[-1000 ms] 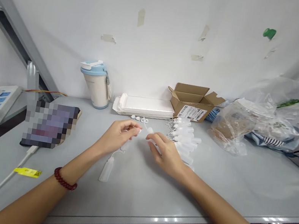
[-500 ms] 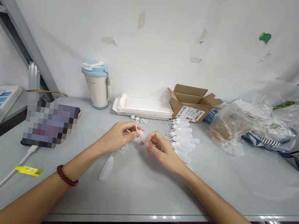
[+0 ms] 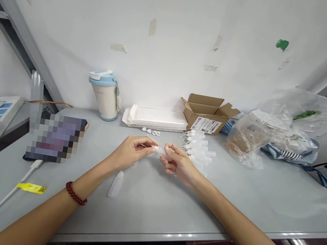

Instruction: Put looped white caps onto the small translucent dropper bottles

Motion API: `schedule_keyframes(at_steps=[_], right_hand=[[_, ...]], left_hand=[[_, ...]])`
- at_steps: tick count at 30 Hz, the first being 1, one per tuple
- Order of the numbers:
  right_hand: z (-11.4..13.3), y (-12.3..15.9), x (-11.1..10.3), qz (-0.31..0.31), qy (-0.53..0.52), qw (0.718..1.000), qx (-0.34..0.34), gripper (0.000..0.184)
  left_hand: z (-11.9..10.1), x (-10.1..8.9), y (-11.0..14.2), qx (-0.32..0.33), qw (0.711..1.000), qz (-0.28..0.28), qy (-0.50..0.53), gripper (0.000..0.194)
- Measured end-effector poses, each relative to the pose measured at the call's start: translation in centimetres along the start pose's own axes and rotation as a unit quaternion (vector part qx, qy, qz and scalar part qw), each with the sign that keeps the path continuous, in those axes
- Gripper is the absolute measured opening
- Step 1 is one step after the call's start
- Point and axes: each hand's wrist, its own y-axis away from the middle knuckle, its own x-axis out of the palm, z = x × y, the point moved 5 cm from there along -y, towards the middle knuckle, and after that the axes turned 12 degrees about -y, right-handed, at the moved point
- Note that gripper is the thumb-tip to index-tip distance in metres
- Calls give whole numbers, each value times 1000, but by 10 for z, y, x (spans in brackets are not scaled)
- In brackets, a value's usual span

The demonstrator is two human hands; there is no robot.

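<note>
Both my hands meet above the middle of the grey table (image 3: 148, 208). My right hand (image 3: 179, 164) is closed round a small translucent squeeze bottle (image 3: 163, 152). My left hand (image 3: 131, 151) pinches the bottle's tip, where a small white cap seems to sit. A beaded bracelet (image 3: 75, 194) is on my left wrist. One finished small bottle (image 3: 116, 183) lies on the table below my left hand. A pile of several similar small bottles (image 3: 199, 145) lies just behind my right hand.
At the back stand a blue-lidded mug (image 3: 106, 95), a stack of white trays (image 3: 155, 118), loose small caps (image 3: 151, 131) and an open cardboard box (image 3: 207, 114). Plastic bags (image 3: 276, 129) fill the right. A tablet (image 3: 55, 137) with a white cable lies at the left.
My hands have drawn closer together around the small bottle and lifted slightly. The view has shifted a little; nothing else on the table has moved.
</note>
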Motion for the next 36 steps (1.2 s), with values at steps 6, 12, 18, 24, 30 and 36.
schedule_keyframes(at_steps=[6, 12, 18, 24, 30, 36], right_hand=[[4, 0, 2, 12, 49, 998, -35, 33], [7, 1, 1, -7, 56, 997, -44, 32], [7, 1, -1, -14, 66, 997, -35, 33], [7, 2, 4, 3, 78, 996, -36, 33], [9, 5, 5, -3, 86, 996, -37, 33], [8, 4, 1, 2, 89, 995, -36, 30]], left_hand=[[-3, -2, 0, -20, 1000, 11, -4, 35], [-7, -2, 2, -17, 997, 19, -78, 34], [-13, -2, 3, 35, 996, 14, -80, 28], [-9, -5, 4, -11, 994, 10, -104, 42], [-14, 0, 5, 10, 992, 35, -120, 32], [-16, -3, 5, 26, 996, 17, -86, 24]])
